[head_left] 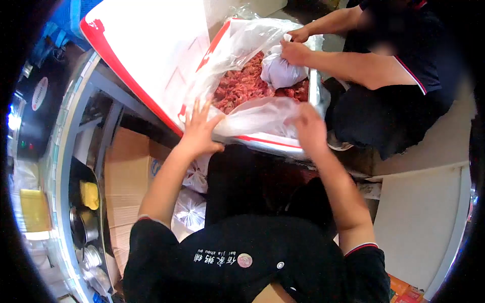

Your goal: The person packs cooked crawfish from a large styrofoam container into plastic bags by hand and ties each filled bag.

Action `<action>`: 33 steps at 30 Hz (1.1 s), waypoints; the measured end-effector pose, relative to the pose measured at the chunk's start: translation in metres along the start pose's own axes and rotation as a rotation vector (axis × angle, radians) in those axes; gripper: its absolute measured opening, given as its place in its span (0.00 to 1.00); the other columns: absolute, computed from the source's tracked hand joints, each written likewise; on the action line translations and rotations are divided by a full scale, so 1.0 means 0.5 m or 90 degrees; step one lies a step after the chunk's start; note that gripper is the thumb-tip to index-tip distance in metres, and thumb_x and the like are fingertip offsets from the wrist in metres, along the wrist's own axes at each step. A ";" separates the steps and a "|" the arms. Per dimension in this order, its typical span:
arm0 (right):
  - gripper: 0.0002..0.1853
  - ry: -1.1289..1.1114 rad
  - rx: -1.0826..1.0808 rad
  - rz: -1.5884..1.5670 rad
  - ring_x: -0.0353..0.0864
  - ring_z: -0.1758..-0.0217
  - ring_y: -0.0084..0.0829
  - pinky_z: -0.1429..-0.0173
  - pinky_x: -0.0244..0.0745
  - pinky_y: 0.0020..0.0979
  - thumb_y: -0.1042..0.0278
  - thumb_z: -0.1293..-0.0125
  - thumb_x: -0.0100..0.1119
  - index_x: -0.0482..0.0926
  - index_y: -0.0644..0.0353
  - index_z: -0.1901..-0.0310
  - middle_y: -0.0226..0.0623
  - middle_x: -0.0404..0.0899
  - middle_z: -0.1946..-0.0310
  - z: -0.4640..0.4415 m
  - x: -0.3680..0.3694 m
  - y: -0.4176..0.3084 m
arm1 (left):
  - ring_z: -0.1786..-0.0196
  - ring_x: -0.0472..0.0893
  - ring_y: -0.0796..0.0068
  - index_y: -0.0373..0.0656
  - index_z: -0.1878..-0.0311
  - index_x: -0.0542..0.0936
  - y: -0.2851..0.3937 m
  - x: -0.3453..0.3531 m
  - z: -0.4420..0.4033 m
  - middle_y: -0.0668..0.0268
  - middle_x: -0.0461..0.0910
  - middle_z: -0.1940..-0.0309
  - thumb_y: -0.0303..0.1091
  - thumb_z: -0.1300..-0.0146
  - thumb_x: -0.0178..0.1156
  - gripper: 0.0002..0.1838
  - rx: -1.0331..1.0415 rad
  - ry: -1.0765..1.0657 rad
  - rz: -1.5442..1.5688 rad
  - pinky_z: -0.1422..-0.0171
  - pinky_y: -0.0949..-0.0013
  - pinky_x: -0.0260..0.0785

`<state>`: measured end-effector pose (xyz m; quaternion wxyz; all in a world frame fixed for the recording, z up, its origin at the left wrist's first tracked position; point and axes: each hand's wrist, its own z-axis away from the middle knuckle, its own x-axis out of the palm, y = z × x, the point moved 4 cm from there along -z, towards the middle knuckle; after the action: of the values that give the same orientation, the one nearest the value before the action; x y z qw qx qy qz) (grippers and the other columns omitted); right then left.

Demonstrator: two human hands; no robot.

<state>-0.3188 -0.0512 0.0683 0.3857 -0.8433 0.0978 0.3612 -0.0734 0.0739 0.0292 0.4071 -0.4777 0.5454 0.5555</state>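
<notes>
A freezer chest (270, 143) with a red-trimmed rim is lined with a clear plastic liner (260, 115). Raw red meat pieces (242, 83) fill it. My left hand (201, 130) lies at the near left corner, its fingers spread against the liner. At the near right, my right hand (309, 129) is somewhat blurred, with curled fingers on the liner's edge. The sheet stretches between my hands over the near part of the meat. A white plastic bag (283, 69) rests on the meat, its gathered top held by both hands of another person (298, 50).
The white lid (151, 45) stands raised on the left. The other person crouches at the right, in dark clothes. Below my left arm are a cardboard box (124, 187) and tied plastic bags (191, 207). A metal-framed shelf (76, 116) with pots runs along the left.
</notes>
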 end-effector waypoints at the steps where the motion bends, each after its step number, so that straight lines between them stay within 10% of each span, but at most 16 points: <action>1: 0.09 0.014 0.111 -0.230 0.76 0.70 0.32 0.64 0.70 0.29 0.76 0.37 0.45 0.75 0.64 0.59 0.36 0.75 0.72 -0.014 -0.009 -0.002 | 0.29 0.44 0.46 0.52 0.45 0.74 0.009 -0.010 -0.024 0.55 0.50 0.31 0.45 0.67 0.73 0.39 0.026 0.027 -0.013 0.31 0.35 0.40; 6: 0.09 0.001 0.342 -0.464 0.70 0.76 0.16 0.72 0.65 0.21 0.73 0.34 0.45 0.75 0.64 0.57 0.27 0.73 0.77 -0.031 0.005 0.021 | 0.43 0.72 0.54 0.41 0.53 0.76 -0.024 0.025 -0.174 0.55 0.77 0.52 0.41 0.53 0.65 0.24 0.003 -0.115 0.056 0.35 0.43 0.54; 8: 0.15 -0.041 0.192 -0.276 0.77 0.68 0.31 0.59 0.72 0.34 0.65 0.39 0.55 0.75 0.63 0.53 0.37 0.79 0.72 -0.019 0.028 0.035 | 0.57 0.79 0.56 0.39 0.56 0.78 -0.047 0.012 -0.213 0.53 0.81 0.65 0.36 0.49 0.59 0.17 0.014 0.231 0.353 0.44 0.57 0.66; 11: 0.23 -0.115 -0.018 -0.074 0.79 0.58 0.40 0.50 0.72 0.38 0.58 0.44 0.61 0.74 0.63 0.50 0.45 0.80 0.61 -0.036 0.053 0.000 | 0.58 0.79 0.55 0.36 0.60 0.79 0.004 -0.051 -0.242 0.49 0.80 0.64 0.33 0.49 0.57 0.14 -0.115 0.178 0.627 0.54 0.63 0.69; 18: 0.28 -0.337 0.196 0.099 0.79 0.54 0.47 0.48 0.72 0.39 0.53 0.53 0.66 0.77 0.66 0.54 0.53 0.79 0.58 -0.046 0.191 0.098 | 0.59 0.79 0.55 0.35 0.62 0.79 0.026 -0.105 -0.275 0.48 0.79 0.64 0.32 0.51 0.57 0.14 -0.057 0.293 0.635 0.54 0.63 0.68; 22: 0.18 -0.227 0.191 0.006 0.79 0.58 0.51 0.54 0.73 0.42 0.58 0.51 0.64 0.80 0.61 0.61 0.53 0.80 0.65 -0.031 0.165 0.147 | 0.55 0.77 0.51 0.38 0.52 0.73 0.014 -0.121 -0.181 0.49 0.79 0.64 0.39 0.53 0.61 0.24 0.102 0.178 0.260 0.50 0.61 0.69; 26: 0.13 -0.301 0.178 0.014 0.79 0.61 0.51 0.54 0.73 0.43 0.63 0.46 0.56 0.81 0.63 0.64 0.52 0.80 0.67 0.012 0.167 0.139 | 0.50 0.77 0.54 0.43 0.49 0.74 -0.075 -0.011 -0.115 0.49 0.77 0.55 0.33 0.50 0.56 0.21 -0.088 -0.299 -0.089 0.48 0.56 0.69; 30: 0.12 -0.482 0.193 0.233 0.80 0.61 0.48 0.54 0.73 0.42 0.68 0.47 0.53 0.79 0.69 0.67 0.54 0.79 0.69 0.015 0.147 0.116 | 0.49 0.76 0.56 0.43 0.54 0.77 -0.078 0.027 -0.101 0.51 0.77 0.54 0.30 0.48 0.53 0.16 -0.111 -0.352 -0.196 0.46 0.55 0.67; 33: 0.11 -0.427 0.138 0.205 0.79 0.65 0.51 0.58 0.73 0.44 0.70 0.47 0.52 0.79 0.71 0.71 0.57 0.78 0.71 0.029 0.135 0.160 | 0.49 0.76 0.58 0.41 0.59 0.79 -0.065 0.017 -0.115 0.54 0.79 0.57 0.29 0.45 0.49 0.13 0.077 -0.115 -0.248 0.45 0.55 0.66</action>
<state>-0.3135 -0.0879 -0.0306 0.4215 -0.6068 0.1349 0.6602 -0.0383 0.0186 0.0167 0.5814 -0.4972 0.4366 0.4734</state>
